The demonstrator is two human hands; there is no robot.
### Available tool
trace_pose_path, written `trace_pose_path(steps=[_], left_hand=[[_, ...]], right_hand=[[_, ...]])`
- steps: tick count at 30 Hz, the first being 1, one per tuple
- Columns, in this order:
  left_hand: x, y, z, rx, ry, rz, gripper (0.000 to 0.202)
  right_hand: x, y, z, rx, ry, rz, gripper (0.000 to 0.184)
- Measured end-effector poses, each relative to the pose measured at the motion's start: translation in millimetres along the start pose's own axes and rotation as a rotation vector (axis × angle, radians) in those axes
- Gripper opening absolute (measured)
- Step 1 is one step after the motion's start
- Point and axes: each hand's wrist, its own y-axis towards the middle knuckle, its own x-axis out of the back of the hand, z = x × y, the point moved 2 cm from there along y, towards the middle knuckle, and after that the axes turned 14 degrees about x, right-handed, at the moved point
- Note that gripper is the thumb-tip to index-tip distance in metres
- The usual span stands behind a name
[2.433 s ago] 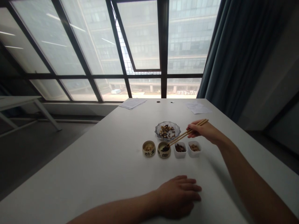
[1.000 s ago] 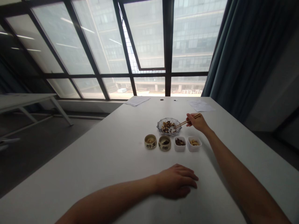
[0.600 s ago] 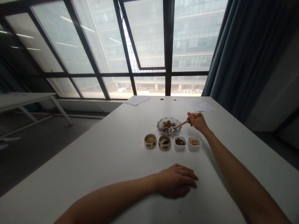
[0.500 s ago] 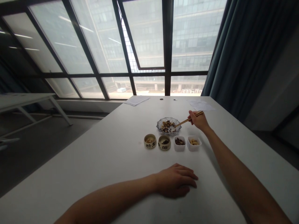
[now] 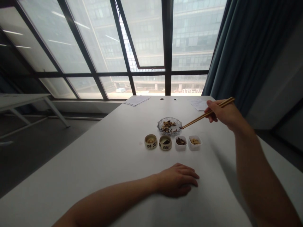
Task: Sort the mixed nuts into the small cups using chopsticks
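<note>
There is one left hand (image 5: 178, 181), one right hand (image 5: 224, 113) and two chopsticks (image 5: 201, 117). One glass bowl (image 5: 163, 132) shows, with two round lettered bowls (image 5: 151, 146) (image 5: 165, 147) and two square white tubs (image 5: 181, 148) (image 5: 194, 147). Two tables (image 5: 106, 167) (image 5: 21, 99) appear, also two batches of paper (image 5: 136, 100) (image 5: 196, 104) and one tilted-open window pane (image 5: 142, 31); the food pieces (image 5: 166, 126) are too small to count.
</note>
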Motion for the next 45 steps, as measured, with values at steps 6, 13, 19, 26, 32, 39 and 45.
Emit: trace_pose_path(steps=[6,13,19,26,32,39,45], left_hand=[[-1.6,0.0,1.8,-0.022,0.015,-0.016,0.037],[-2.3,-0.2,2.2,-0.024,0.026,-0.03,0.035],[-1.8,-0.2,2.2,-0.027,0.029,-0.022,0.035],[-2.1,-0.2,2.5,-0.026,0.021,-0.022,0.036],[-3.1,0.4,2.6,-0.042,0.026,-0.043,0.035],[-3.1,0.5,2.8,-0.041,0.026,-0.037,0.035],[-4.2,0.4,3.8,-0.048,0.019,-0.046,0.035]], right_hand=[[-4.4,-7.5,5.8,-0.028,0.046,0.233,0.057],[-8.0,-8.4,7.9,-0.058,0.11,0.271,0.057],[-9.0,-0.7,-7.3,-0.005,0.077,0.007,0.051],[-42.2,11.3,-50.6,0.058,0.138,-0.155,0.062],[-77.2,8.2,-95.1,0.047,0.21,-0.035,0.062],[-99.3,1.7,-125.2,0.084,0.131,0.093,0.055],[-105.1,-0.2,-133.8,0.079,0.111,0.117,0.055]])
